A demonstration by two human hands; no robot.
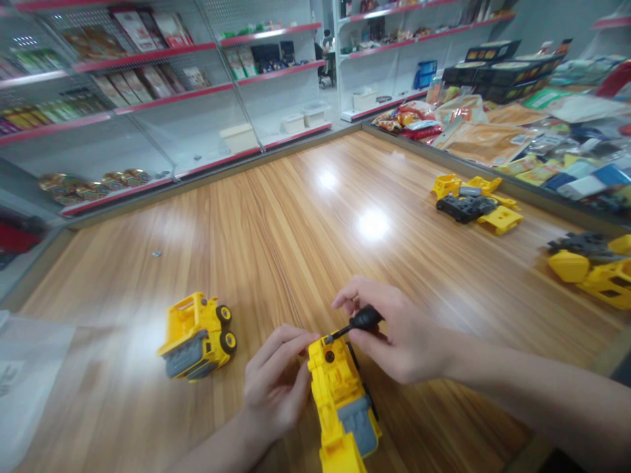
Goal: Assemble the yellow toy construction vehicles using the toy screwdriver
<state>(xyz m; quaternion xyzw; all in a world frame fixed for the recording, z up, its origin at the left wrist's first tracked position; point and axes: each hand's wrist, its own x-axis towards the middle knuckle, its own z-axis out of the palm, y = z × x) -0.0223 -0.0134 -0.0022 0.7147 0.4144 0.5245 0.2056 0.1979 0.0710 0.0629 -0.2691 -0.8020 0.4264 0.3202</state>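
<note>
A yellow toy excavator (pixel 340 387) with a grey cab part lies at the front middle of the table. My left hand (pixel 279 378) grips its left rear side between fingers and thumb. In my right hand (pixel 394 328) is a black screwdriver (pixel 365 318), its handle between thumb and fingers. The screwdriver's tip meets the rear top of the excavator, beside a dark round hole or screw. Left of my left hand, a yellow toy dump truck (pixel 197 335) rests tilted, its black wheels facing right.
Yellow and black toy vehicle parts (pixel 473 203) lie at the right, with another yellow toy vehicle (pixel 594 269) nearer the right edge. A small grey piece (pixel 156 253) sits at left, and a clear plastic bag (pixel 29 387) at front left. Packaged goods (pixel 493 141) border the table's right side.
</note>
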